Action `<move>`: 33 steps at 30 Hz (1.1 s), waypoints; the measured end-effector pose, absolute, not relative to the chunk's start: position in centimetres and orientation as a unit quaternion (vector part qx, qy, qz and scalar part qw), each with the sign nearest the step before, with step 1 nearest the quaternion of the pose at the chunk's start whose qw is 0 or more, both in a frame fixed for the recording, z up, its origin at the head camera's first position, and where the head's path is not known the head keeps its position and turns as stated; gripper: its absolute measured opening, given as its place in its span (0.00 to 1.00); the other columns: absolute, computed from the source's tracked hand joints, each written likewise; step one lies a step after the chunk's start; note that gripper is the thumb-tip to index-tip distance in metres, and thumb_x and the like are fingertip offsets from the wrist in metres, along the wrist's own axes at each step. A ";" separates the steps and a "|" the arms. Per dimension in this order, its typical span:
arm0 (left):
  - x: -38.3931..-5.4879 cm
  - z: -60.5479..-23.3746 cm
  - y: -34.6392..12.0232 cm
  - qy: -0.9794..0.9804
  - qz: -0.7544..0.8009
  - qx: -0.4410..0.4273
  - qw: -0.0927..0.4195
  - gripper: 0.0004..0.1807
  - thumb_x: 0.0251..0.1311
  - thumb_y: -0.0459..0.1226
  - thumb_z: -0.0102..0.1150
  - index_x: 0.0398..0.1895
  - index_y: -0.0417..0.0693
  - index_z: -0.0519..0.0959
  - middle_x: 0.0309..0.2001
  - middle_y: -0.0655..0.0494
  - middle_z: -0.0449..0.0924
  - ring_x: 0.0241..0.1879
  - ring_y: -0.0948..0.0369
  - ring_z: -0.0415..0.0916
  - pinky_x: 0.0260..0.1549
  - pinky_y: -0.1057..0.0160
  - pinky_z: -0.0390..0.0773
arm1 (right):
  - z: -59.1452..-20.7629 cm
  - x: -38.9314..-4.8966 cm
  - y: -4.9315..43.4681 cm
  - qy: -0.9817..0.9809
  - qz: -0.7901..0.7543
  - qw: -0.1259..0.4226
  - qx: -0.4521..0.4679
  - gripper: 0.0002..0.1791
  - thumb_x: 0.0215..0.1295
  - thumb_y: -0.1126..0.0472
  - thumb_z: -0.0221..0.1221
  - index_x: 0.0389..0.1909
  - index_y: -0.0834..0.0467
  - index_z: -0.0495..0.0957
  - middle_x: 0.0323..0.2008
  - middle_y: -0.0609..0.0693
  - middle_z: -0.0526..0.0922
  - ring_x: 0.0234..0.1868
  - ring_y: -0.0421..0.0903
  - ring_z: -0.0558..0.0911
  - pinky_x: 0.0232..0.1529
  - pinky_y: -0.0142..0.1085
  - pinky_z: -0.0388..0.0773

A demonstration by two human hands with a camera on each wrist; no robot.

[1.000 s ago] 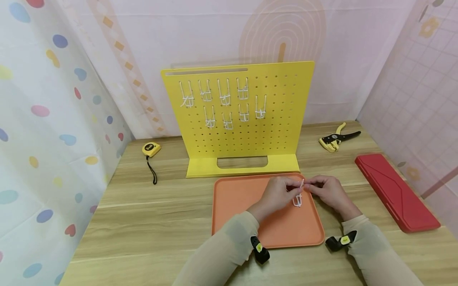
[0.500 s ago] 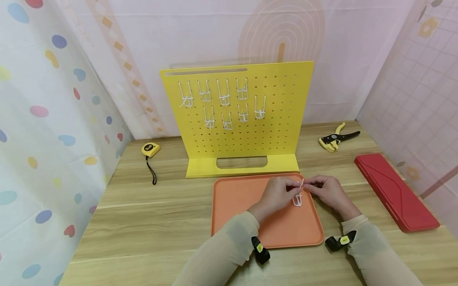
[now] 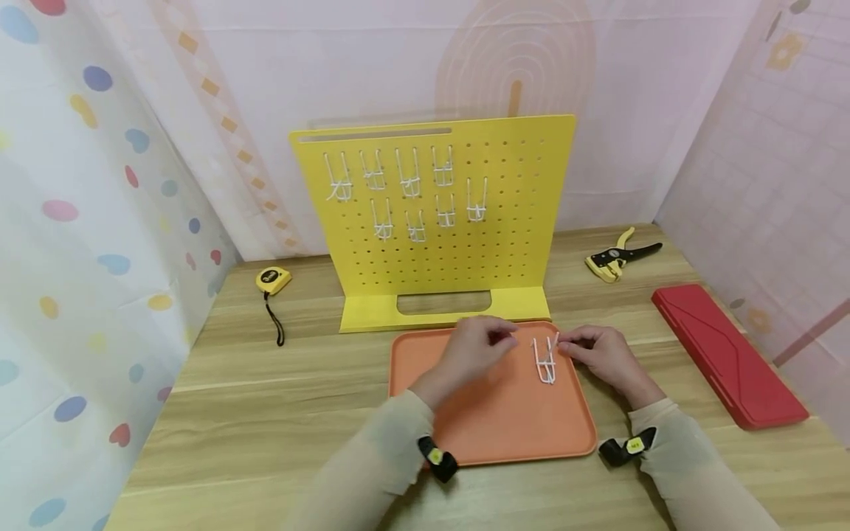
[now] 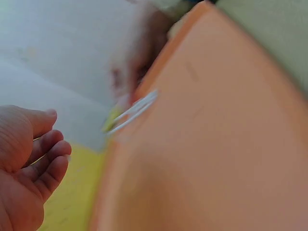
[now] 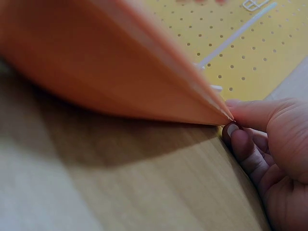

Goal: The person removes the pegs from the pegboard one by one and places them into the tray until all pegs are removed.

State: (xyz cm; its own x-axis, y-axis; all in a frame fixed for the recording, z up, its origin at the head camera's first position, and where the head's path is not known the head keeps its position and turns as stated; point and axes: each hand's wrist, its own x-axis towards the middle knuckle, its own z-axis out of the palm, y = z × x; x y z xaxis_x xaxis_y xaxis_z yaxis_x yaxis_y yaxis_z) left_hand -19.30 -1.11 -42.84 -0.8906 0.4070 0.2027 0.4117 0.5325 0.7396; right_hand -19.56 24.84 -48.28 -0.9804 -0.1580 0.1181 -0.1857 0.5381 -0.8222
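Observation:
My left hand (image 3: 468,361) is over the left half of the orange tray (image 3: 505,424), fingers loosely bent and holding nothing. In the left wrist view its thumb and fingertips (image 4: 60,149) stand apart. A white wire pegboard hook (image 3: 546,366) lies at the tray's far right, with a thin white end slanting toward my right hand (image 3: 604,361). The right wrist view shows thumb and forefinger pinching the tray rim near its far corner. Above that rim, a white strip (image 5: 238,33) crosses in front of the pegboard.
A yellow pegboard (image 3: 432,258) with several white hooks hung in two rows stands behind the tray. A tape measure (image 3: 274,279) is at back left. Black-and-yellow wire strippers (image 3: 614,258) and a red case (image 3: 727,354) lie on the right.
My left hand has let go of the white hook and moved left, which uncovers the hook. The right hand stays at the tray's edge. The head view has shifted slightly.

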 end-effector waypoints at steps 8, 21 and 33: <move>-21.3 -38.1 -12.2 -0.880 -0.421 -0.184 0.116 0.08 0.60 0.34 0.64 0.41 0.43 0.85 0.34 0.53 0.85 0.30 0.62 0.78 0.28 0.65 0.78 | -48.1 -19.7 24.9 -0.878 0.466 0.024 0.103 0.10 0.59 0.59 0.67 0.38 0.60 0.86 0.36 0.53 0.86 0.35 0.37 0.79 0.34 0.29 0.76; -25.4 -31.5 -22.6 -0.769 -0.592 0.001 0.240 0.16 0.58 0.38 0.67 0.44 0.35 0.82 0.31 0.57 0.81 0.29 0.64 0.77 0.26 0.73 0.77 | -48.2 -19.5 24.7 -0.870 0.480 0.021 0.108 0.09 0.59 0.61 0.67 0.39 0.61 0.86 0.36 0.53 0.86 0.34 0.35 0.79 0.35 0.28 0.76; -26.8 -28.3 -20.4 -0.747 -0.612 -0.037 0.257 0.15 0.54 0.32 0.69 0.45 0.35 0.83 0.29 0.58 0.81 0.29 0.64 0.77 0.28 0.73 0.79 | -48.5 -19.6 24.8 -0.873 0.475 0.024 0.105 0.10 0.59 0.59 0.67 0.39 0.59 0.86 0.36 0.52 0.86 0.35 0.37 0.80 0.35 0.29 0.76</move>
